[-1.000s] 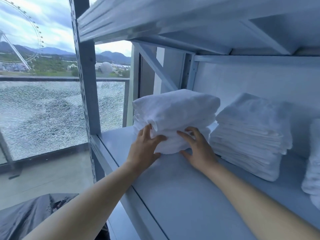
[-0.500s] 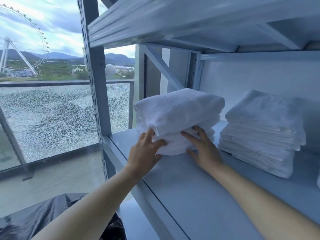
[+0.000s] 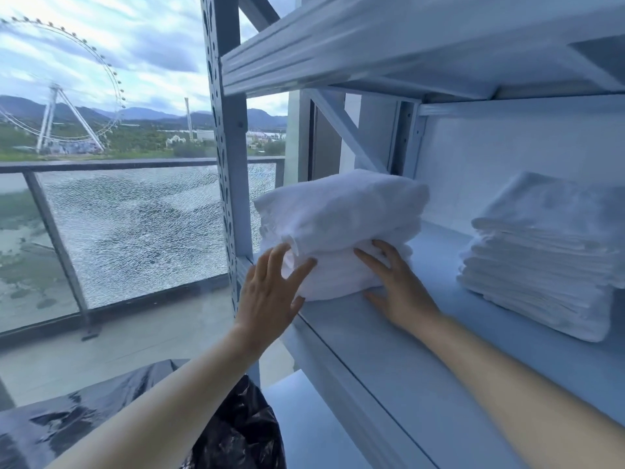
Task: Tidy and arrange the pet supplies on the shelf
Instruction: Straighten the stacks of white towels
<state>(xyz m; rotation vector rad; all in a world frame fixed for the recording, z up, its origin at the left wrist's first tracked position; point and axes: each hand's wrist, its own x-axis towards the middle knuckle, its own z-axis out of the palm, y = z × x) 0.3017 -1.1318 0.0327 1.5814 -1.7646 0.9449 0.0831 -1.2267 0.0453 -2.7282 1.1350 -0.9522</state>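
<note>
Two piles share the shelf (image 3: pixel 422 367). The pile of white towels (image 3: pixel 341 214) sits at its nine o'clock end. The left hand (image 3: pixel 270 292), fingers straight and spread, touches the pile's seven o'clock corner. The right hand (image 3: pixel 399 289), fingers straight and slightly apart, lies against its five o'clock side. The second pile (image 3: pixel 548 252) stands apart at three o'clock.

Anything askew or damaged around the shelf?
The glass balcony panel left of the grey metal shelf is shattered, crazed all over. On the shelf, the left stack of folded white towels bulges and slumps, unlike the flat right stack; the left hand and right hand touch its front.
</note>
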